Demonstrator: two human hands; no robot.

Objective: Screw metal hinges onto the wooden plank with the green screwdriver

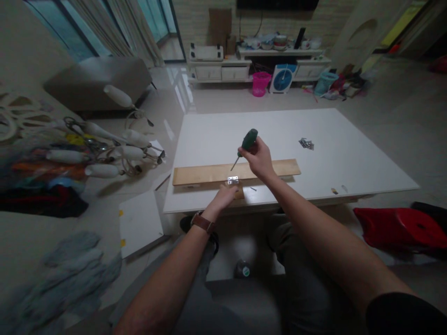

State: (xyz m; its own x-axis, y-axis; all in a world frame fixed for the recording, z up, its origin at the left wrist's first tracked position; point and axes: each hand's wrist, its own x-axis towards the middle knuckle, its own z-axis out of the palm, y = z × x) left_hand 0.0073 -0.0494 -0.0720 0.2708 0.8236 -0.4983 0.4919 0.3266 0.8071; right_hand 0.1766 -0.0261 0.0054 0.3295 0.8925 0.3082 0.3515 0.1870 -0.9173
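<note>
A green-handled screwdriver (249, 139) is gripped in my right hand (260, 158), its shaft slanting down to the left. Its tip stands a little above a small silver hinge (232, 180). That hinge lies across a long wooden board (199, 174) and a small wooden block (239, 191) at the board's near side. My left hand (225, 196) is closed on the block, thumb on top near the hinge; its other fingers are partly hidden. A small dark screw-like piece (253, 189) lies just right of the block.
Several loose metal hinges (306, 144) lie in a pile on the white tabletop (335, 163). Small scraps (334, 190) lie near the front edge. A white panel (139, 221) is on the left, a red stool (401, 228) on the right, and a chandelier (118, 149) at left.
</note>
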